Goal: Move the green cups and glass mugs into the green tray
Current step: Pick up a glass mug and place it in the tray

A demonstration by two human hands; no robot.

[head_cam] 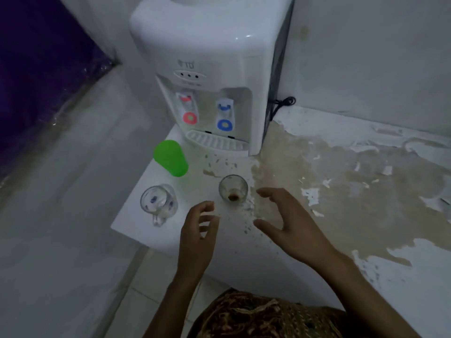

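A green plastic cup point(170, 157) stands upside down on the white counter point(146, 230), just left of the dispenser's drip tray. A glass mug with blue marks point(158, 201) sits near the counter's left corner, handle toward me. A small glass point(233, 189) with brown residue at its bottom stands in the middle. My left hand point(199, 230) hovers open just below and left of that glass. My right hand point(285, 220) is open to its right, fingers spread, not touching it. No green tray is in view.
A white water dispenser point(207, 76) with a red and a blue tap stands at the back. The counter's surface is peeled and stained brown on the right point(353, 181). The counter's left edge drops to a tiled floor point(61, 215). A black cable point(283, 103) hangs beside the dispenser.
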